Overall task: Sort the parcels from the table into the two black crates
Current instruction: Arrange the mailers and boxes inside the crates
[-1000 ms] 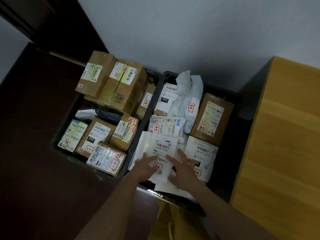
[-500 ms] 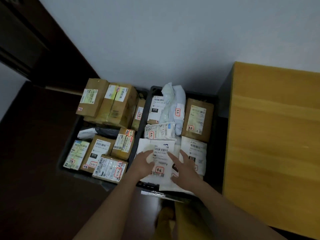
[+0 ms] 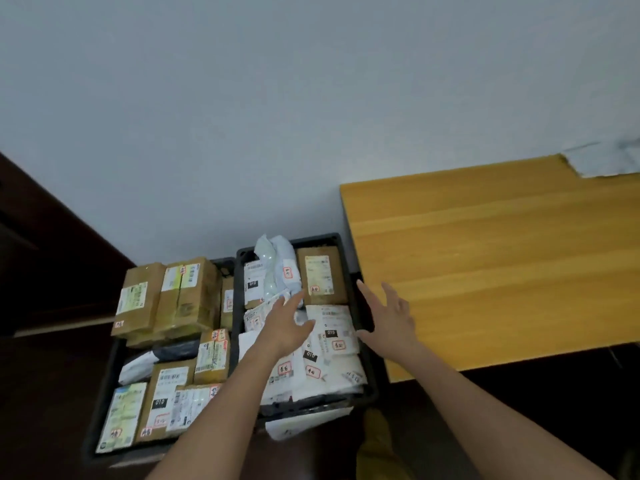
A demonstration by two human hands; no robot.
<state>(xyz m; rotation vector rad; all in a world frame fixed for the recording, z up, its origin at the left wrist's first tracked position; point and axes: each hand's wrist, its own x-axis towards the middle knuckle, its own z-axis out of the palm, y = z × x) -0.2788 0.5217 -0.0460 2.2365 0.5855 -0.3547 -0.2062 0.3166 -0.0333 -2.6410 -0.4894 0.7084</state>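
Two black crates stand side by side on the floor, both full of parcels. The left crate [image 3: 104, 386] holds mostly brown cardboard boxes [image 3: 188, 296]. The right crate [image 3: 363, 282] holds white mailer bags [image 3: 332, 337] and a brown box [image 3: 320, 275]. My left hand [image 3: 289, 323] hovers over the white bags in the right crate, fingers spread, holding nothing. My right hand [image 3: 389, 315] is raised over that crate's right rim, near the table edge, fingers straight and empty. The wooden table [image 3: 485, 258] is to the right.
A pale sheet or bag [image 3: 602, 161] lies at the table's far right corner. A grey wall runs behind the crates. Dark brown furniture [image 3: 45, 251] stands to the left. A white bag [image 3: 298, 424] pokes out under the right crate's near edge.
Both hands have lifted off the white bag in the right crate and moved up and to the right. The view has swung up and right, showing more of the table.
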